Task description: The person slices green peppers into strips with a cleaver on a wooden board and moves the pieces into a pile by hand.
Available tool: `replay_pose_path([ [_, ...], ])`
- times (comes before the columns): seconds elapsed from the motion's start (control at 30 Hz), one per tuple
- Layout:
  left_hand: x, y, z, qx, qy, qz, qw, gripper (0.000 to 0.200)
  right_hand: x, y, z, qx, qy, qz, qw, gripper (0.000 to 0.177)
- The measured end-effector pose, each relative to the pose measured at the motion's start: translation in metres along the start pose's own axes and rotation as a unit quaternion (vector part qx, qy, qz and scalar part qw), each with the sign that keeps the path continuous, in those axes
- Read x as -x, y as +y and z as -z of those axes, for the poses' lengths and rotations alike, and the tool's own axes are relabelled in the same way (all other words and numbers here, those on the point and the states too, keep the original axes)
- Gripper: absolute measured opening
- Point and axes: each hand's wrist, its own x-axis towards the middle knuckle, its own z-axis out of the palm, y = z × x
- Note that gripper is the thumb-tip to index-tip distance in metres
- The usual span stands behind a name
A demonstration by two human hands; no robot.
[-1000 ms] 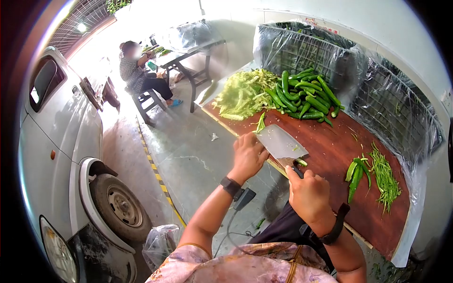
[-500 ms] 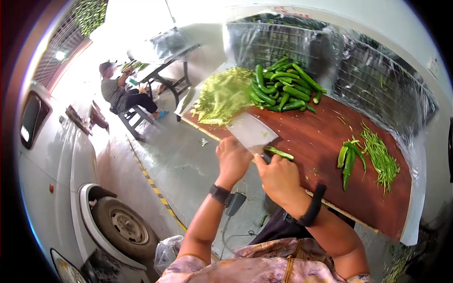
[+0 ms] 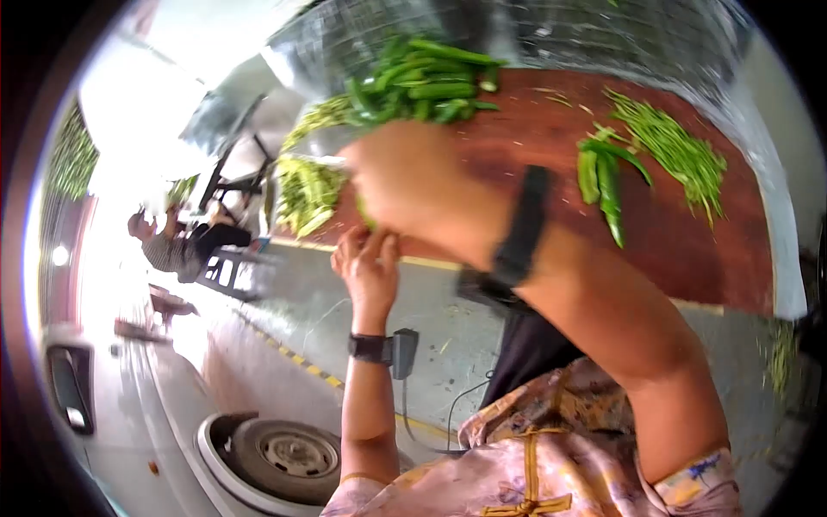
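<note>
My right hand point(image 3: 409, 177) is raised over the table's near left side, smeared by motion and closed on a cleaver. Part of the cleaver's pale blade point(image 3: 327, 142) shows to the left of it; its handle is hidden in my fist. Below, at the table edge, my left hand point(image 3: 369, 265) has its fingers curled at the lower end of a green pepper point(image 3: 364, 211), which is mostly covered by my right hand. Whole green peppers point(image 3: 431, 82) are heaped behind my right hand. Pale green shreds point(image 3: 306, 194) lie left of the blade.
On the reddish-brown tabletop point(image 3: 525, 155), a few split peppers point(image 3: 607, 185) lie beside a pile of thin green strips point(image 3: 676, 151). Plastic sheeting covers the back. A seated person point(image 3: 177, 246) works at another table. A vehicle wheel point(image 3: 293, 457) stands at lower left.
The view has turned and shifted. My right hand has lifted with the cleaver and crossed leftward in front of the pepper heap. My left hand has left the blade and is now at the pepper.
</note>
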Motion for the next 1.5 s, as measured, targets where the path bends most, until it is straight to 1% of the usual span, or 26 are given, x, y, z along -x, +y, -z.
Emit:
replay_pose_path([
  [0.03, -0.002, 0.001, -0.003, 0.008, 0.008, 0.013, 1.0, 0.019, 0.003, 0.001, 0.018, 0.025, -0.033, -0.014, 0.999, 0.022],
  [0.07, -0.003, 0.002, -0.005, 0.021, 0.017, 0.022, 0.999, 0.019, 0.012, 0.002, 0.031, -0.006, -0.003, -0.015, 1.0, 0.026],
  [0.1, -0.006, 0.005, -0.001, 0.032, -0.005, 0.031, 0.999, 0.021, 0.017, 0.01, 0.03, -0.025, 0.032, 0.004, 0.999, 0.016],
  [0.13, -0.008, 0.005, 0.0, 0.03, 0.006, 0.037, 0.999, 0.021, 0.022, 0.011, 0.038, -0.023, 0.032, 0.016, 0.999, 0.016],
  [0.2, -0.011, 0.005, 0.003, 0.046, -0.021, 0.062, 0.997, 0.02, 0.035, 0.006, 0.055, -0.059, 0.023, -0.002, 0.998, 0.02],
  [0.27, -0.014, 0.002, 0.004, 0.026, 0.005, 0.048, 0.999, 0.018, 0.05, 0.006, 0.069, -0.037, 0.01, -0.015, 0.999, 0.025],
  [0.33, -0.019, -0.003, 0.003, 0.078, -0.028, 0.103, 0.991, 0.015, 0.064, 0.012, 0.079, -0.018, -0.001, -0.03, 0.999, 0.03],
  [0.4, -0.024, 0.0, 0.005, 0.108, -0.002, 0.118, 0.987, 0.015, 0.079, 0.022, 0.085, 0.003, 0.032, -0.037, 0.999, 0.031],
  [0.47, -0.031, 0.011, 0.009, 0.142, 0.022, 0.131, 0.981, 0.014, 0.089, 0.021, 0.096, 0.017, 0.029, -0.042, 0.999, 0.032],
  [0.53, -0.039, 0.038, 0.018, 0.259, -0.018, 0.074, 0.963, 0.017, 0.099, 0.026, 0.098, -0.005, 0.07, -0.051, 0.996, 0.031],
  [0.57, -0.042, 0.049, 0.016, 0.257, -0.011, 0.075, 0.963, 0.017, 0.102, 0.026, 0.1, -0.016, 0.094, -0.041, 0.995, 0.031],
  [0.63, -0.047, 0.067, 0.013, 0.352, -0.021, -0.079, 0.932, 0.025, 0.109, 0.022, 0.108, -0.017, 0.101, -0.044, 0.994, 0.031],
  [0.67, -0.047, 0.067, 0.013, 0.351, -0.015, -0.079, 0.933, 0.025, 0.112, 0.02, 0.113, -0.019, 0.106, -0.053, 0.993, 0.032],
  [0.73, -0.041, 0.06, 0.005, 0.271, -0.08, -0.112, 0.953, 0.028, 0.12, 0.015, 0.124, 0.001, 0.101, -0.038, 0.994, 0.032],
  [0.8, -0.031, 0.054, 0.002, 0.235, -0.096, -0.124, 0.959, 0.023, 0.129, 0.012, 0.131, 0.007, 0.08, -0.053, 0.995, 0.032],
  [0.87, -0.019, 0.051, 0.004, 0.164, -0.078, -0.04, 0.983, 0.015, 0.136, 0.01, 0.131, 0.008, 0.092, -0.021, 0.995, 0.032],
  [0.9, -0.016, 0.05, 0.004, 0.16, -0.072, -0.035, 0.984, 0.015, 0.14, 0.008, 0.129, 0.01, 0.078, -0.035, 0.996, 0.032],
  [0.97, -0.01, 0.051, 0.0, 0.123, 0.015, 0.093, 0.988, 0.011, 0.147, 0.005, 0.122, 0.048, 0.053, -0.035, 0.997, 0.033],
  [1.0, -0.007, 0.052, 0.001, 0.119, 0.022, 0.099, 0.988, 0.011, 0.15, 0.003, 0.117, 0.045, 0.051, -0.025, 0.997, 0.033],
  [1.07, -0.005, 0.053, 0.0, 0.083, 0.01, 0.117, 0.99, 0.011, 0.155, 0.001, 0.109, 0.071, 0.001, -0.016, 0.997, 0.034],
  [1.1, -0.003, 0.055, 0.001, 0.12, 0.031, 0.092, 0.988, 0.014, 0.159, 0.001, 0.104, 0.085, -0.012, -0.005, 0.996, 0.034],
  [1.13, 0.0, 0.056, 0.001, 0.12, 0.036, 0.097, 0.987, 0.014, 0.162, 0.001, 0.102, 0.086, -0.014, 0.002, 0.996, 0.034],
  [1.2, 0.004, 0.058, 0.003, 0.134, 0.049, 0.054, 0.988, 0.015, 0.167, 0.001, 0.099, 0.124, -0.049, 0.014, 0.991, 0.033],
  [1.27, 0.009, 0.057, 0.004, 0.129, 0.062, 0.053, 0.988, 0.015, 0.172, 0.003, 0.098, 0.131, -0.059, 0.021, 0.989, 0.033],
  [1.33, 0.012, 0.06, 0.012, 0.12, 0.027, 0.058, 0.991, 0.014, 0.174, 0.002, 0.1, 0.143, -0.074, 0.024, 0.987, 0.035],
  [1.5, 0.015, 0.063, 0.014, 0.064, 0.028, 0.046, 0.996, 0.011, 0.175, -0.018, 0.114, 0.177, -0.113, 0.016, 0.978, 0.037],
])
